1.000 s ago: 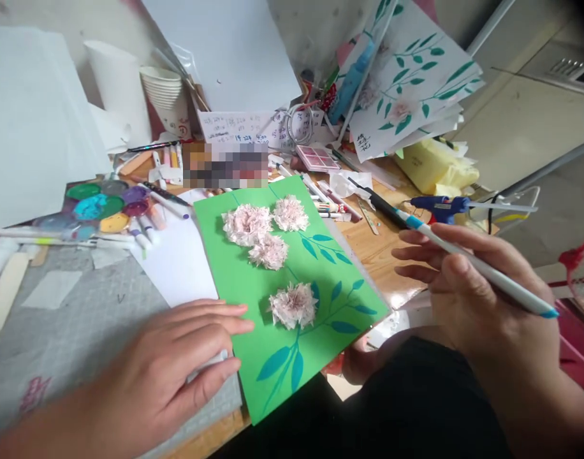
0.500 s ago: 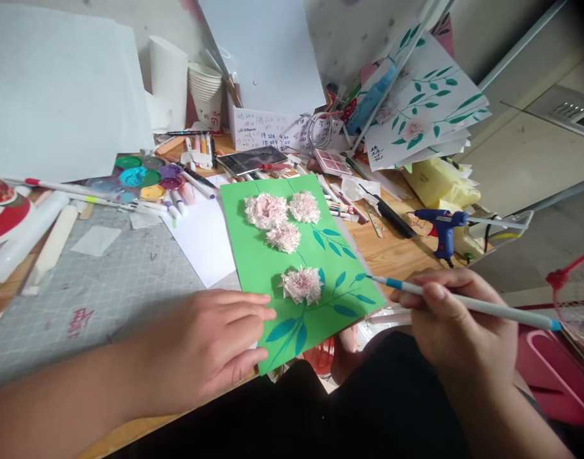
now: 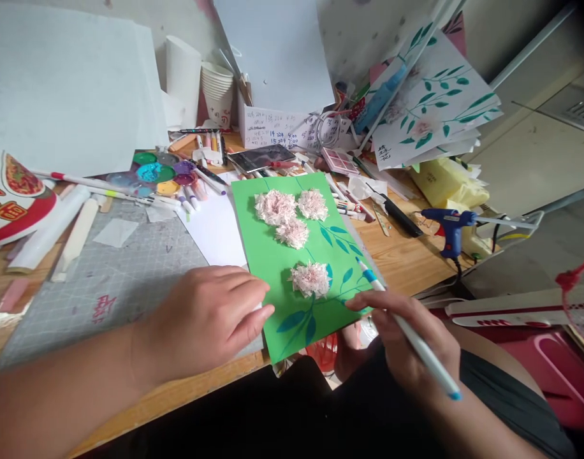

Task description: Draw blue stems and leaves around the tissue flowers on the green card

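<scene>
In my right hand (image 3: 411, 338) is a white marker (image 3: 419, 344) with blue ends. Its blue tip points at the upper right part of the green sheet (image 3: 254, 248), and I cannot tell whether it touches. My left hand (image 3: 215, 315) rests at the sheet's left edge, fingers bent and thumb apart, holding nothing that I can make out. Pale pink ruffled flowers stand on the sheet: a cluster with one large flower (image 3: 275, 207), and a single flower (image 3: 310, 280) lower down. Blue-green painted leaves (image 3: 293, 320) and stems spread around them.
A grey cutting mat (image 3: 143, 274) lies under my left arm. Behind the sheet are scattered markers, a paint palette (image 3: 148, 172), a phone (image 3: 261, 157) and paper cups (image 3: 217, 92). To the right lie a blue glue gun (image 3: 449, 229) and a black-handled tool (image 3: 401, 217).
My right hand has moved left over the sheet, its marker now tilted more steeply. My left hand has slid back toward the sheet's edge, its fingers more bent. The view has shifted slightly.
</scene>
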The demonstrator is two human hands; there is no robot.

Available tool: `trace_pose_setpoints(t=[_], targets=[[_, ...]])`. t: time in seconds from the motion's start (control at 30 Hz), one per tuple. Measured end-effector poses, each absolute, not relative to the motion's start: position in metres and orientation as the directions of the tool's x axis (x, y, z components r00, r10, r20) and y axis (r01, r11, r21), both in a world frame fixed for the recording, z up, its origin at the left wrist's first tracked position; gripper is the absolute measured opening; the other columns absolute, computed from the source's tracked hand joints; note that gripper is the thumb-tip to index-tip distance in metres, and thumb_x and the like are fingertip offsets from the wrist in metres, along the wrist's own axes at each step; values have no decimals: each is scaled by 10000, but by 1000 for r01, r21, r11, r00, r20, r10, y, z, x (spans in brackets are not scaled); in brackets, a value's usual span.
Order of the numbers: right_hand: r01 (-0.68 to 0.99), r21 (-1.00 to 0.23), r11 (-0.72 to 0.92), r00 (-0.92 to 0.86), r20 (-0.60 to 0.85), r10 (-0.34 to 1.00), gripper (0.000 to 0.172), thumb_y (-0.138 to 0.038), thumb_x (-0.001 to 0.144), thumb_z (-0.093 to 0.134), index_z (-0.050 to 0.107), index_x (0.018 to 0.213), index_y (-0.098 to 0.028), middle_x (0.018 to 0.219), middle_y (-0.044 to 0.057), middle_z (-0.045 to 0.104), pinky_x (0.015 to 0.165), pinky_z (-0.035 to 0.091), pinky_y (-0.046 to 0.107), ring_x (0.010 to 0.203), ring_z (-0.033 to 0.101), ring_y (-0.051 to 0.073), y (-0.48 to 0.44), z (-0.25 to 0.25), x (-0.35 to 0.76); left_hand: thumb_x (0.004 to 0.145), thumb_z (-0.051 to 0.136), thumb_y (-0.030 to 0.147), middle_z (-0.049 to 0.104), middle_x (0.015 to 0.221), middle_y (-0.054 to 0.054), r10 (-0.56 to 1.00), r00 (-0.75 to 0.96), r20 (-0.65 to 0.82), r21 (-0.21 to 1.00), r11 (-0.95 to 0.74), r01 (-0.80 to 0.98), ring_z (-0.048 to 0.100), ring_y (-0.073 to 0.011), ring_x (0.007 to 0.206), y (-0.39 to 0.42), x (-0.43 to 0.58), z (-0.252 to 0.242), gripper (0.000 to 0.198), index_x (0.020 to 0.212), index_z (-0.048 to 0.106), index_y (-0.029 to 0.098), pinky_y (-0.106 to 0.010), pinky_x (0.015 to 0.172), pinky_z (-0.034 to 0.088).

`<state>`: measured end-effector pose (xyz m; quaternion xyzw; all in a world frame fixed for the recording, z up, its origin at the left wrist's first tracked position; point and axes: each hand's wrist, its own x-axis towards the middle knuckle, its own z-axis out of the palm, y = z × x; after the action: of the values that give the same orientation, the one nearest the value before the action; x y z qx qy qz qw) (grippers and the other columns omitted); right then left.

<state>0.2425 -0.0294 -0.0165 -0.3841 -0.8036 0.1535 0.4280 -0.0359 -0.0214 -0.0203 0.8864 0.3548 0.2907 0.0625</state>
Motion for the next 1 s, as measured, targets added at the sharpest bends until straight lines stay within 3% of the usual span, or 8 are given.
trace_pose_setpoints(t=[0.07, 0.13, 0.47, 0.57, 0.7, 0.83, 0.9, 1.0], targets=[[460, -433, 775, -582, 512, 632, 216, -108, 851, 635, 616, 1060, -160, 928, 81, 710, 785, 534, 348, 852, 658, 199, -25, -13, 246, 932, 491, 191, 690, 779, -47, 661, 583, 472, 317, -745, 587, 681, -187, 752, -22, -35, -20, 205, 732, 535, 183, -317, 707, 556], [420, -335, 843, -714, 451, 535, 233, -163, 824, 694, 603, 1038, -145, 952, 106, 697, 823, 528, 416, 922, 630, 245, -24, -15, 245, 934, 482, 191, 687, 778, -46, 646, 598, 475, 317, -759, 568, 674, -181, 746, -23, -34, -22, 212, 727, 526, 185, -311, 696, 547], [381, -196, 903, -778, 459, 428, 130, -98, 881, 583, 615, 1000, -141, 903, 107, 709, 891, 505, 469, 868, 633, 231, -20, -32, 252, 967, 446, 242, 699, 899, -28, 580, 685, 440, 358, -813, 459, 649, -213, 945, -26, -31, -33, 201, 781, 506, 195, -376, 856, 516], [406, -212, 889, -763, 456, 458, 173, -55, 856, 582, 614, 995, -154, 873, 104, 715, 818, 535, 418, 830, 654, 228, -17, -28, 263, 981, 429, 258, 703, 971, -36, 576, 700, 423, 367, -815, 448, 634, -220, 1009, -27, -31, -36, 227, 770, 487, 196, -386, 900, 502], [466, -320, 825, -644, 517, 564, 253, -24, 855, 565, 589, 1055, -177, 851, 77, 713, 663, 533, 277, 732, 673, 170, -16, -18, 272, 986, 418, 278, 698, 1054, -54, 580, 715, 391, 360, -811, 461, 610, -242, 1055, -27, -33, -37, 261, 752, 497, 194, -405, 886, 504], [595, -405, 694, -499, 492, 714, 181, -102, 913, 527, 594, 1040, -211, 873, 55, 711, 674, 529, 241, 747, 689, 151, -6, -3, 284, 975, 460, 291, 677, 1161, -95, 605, 724, 331, 316, -794, 519, 592, -287, 1098, -20, -31, -32, 258, 763, 555, 177, -461, 894, 505], [625, -371, 687, -561, 398, 726, 157, -192, 915, 566, 591, 1069, -209, 927, 75, 705, 724, 542, 283, 816, 687, 182, 2, 0, 290, 974, 472, 290, 663, 1195, -122, 635, 708, 309, 294, -772, 564, 584, -305, 1124, -16, -29, -28, 247, 795, 588, 165, -497, 922, 498], [576, -228, 785, -733, 282, 619, 325, -356, 863, 654, 580, 1127, -180, 1030, 135, 684, 808, 542, 387, 972, 645, 264, 7, -2, 291, 987, 449, 265, 678, 1126, -122, 671, 674, 308, 294, -741, 604, 594, -278, 1114, -12, -27, -24, 261, 823, 615, 147, -486, 930, 507]])
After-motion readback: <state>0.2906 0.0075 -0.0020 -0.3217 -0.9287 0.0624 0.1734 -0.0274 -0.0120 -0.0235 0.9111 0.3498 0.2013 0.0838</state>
